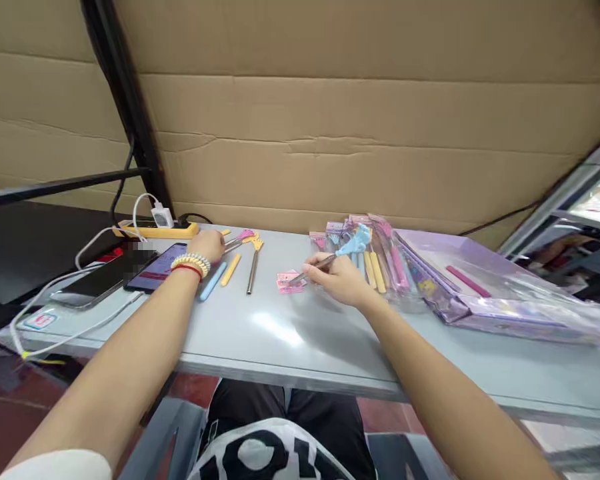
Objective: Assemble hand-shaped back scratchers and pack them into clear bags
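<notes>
At the left of the frame I see two phones (pixel 95 285) on the desk (pixel 230 337), with a yellow power strip (pixel 173 232) and a white cable (pixel 75 337) about them, so that corner offers little room. Just right of them, the left hand (pixel 210 245) is curled beside some thin metal shafts with a pink head (pixel 245 235) and a yellow head; whether its fingers grip one I can't tell from here. Below it lie a blue handle (pixel 213 281) and a yellow handle (pixel 231 269), and to their right a yellow-headed rod (pixel 253 270), loose and apart.

In the middle of the frame, the right hand (pixel 333 273) has its fingers closed round a blue-headed rod (pixel 356 243), slanted with its head toward the upper right and its lower end over a small pink card (pixel 289 283).

Right of that sits a bundle of similar pieces (pixel 387 267), seemingly in clear plastic, then a purple case (pixel 523 325) with a dark pink stick (pixel 467 281).

I'd judge the work partway: some pieces lie loose at the left, one is in hand, and many remain bundled. The near middle of the desk is bare up to its front edge; cardboard (pixel 330 110) closes off the back, and the case crowds the right.
</notes>
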`<state>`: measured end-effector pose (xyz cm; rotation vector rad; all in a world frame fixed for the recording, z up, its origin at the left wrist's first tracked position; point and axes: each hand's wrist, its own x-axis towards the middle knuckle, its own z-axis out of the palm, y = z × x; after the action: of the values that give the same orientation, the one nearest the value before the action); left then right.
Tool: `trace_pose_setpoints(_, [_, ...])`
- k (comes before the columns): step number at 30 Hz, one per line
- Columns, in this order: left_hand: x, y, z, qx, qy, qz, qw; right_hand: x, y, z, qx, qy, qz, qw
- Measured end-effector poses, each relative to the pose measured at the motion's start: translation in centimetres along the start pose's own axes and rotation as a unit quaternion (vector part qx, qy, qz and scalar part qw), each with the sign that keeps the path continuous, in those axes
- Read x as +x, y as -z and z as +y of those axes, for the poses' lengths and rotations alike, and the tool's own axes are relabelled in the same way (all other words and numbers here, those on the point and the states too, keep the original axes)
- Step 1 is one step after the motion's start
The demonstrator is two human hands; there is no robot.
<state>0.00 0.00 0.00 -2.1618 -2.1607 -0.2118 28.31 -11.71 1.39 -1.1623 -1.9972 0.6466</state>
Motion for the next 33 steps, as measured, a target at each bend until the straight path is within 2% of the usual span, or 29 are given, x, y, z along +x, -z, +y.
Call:
trace_pose_setpoints(6, [-0.2, 0.3, 0.2, -0.022, 0.013, -0.024, 0.999, 0.0, -0.2, -0.1, -0.013, -0.024, -0.004, 1.0])
trace_pose_setpoints(11, [-1.2, 2.8, 0.1, -0.003, 0.017, -0.027, 0.999, 0.0, -0.3, 0.0, -0.017, -0.028, 0.002, 0.999])
trace_pose_setpoints(14, [-2.1, 4.5, -0.1, 0.026, 0.028, -0.068, 0.997, 0.0, -0.3, 0.1, -0.023, -0.027, 0.004, 0.999])
trace_pose_setpoints(19, [-3.5, 6.0, 0.9, 0.054, -0.009, -0.179, 0.982, 0.1, -0.3, 0.2, -0.015, -0.013, 0.006, 1.0])
trace_pose_setpoints(24, [-4.6, 6.2, 2.6, 0.053, -0.021, -0.213, 0.975, 0.0, -0.3, 0.1, -0.026, -0.013, 0.003, 1.0])
trace_pose_setpoints(30, [-4.2, 5.3, 2.9, 0.059, -0.005, -0.176, 0.983, -0.1, -0.3, 0.3, -0.031, -0.023, 0.004, 0.999])
trace_pose_setpoints(33, [-4.0, 5.0, 3.0, 0.056, -0.015, -0.083, 0.995, -0.1, -0.3, 0.5, -0.011, -0.02, 0.015, 1.0])
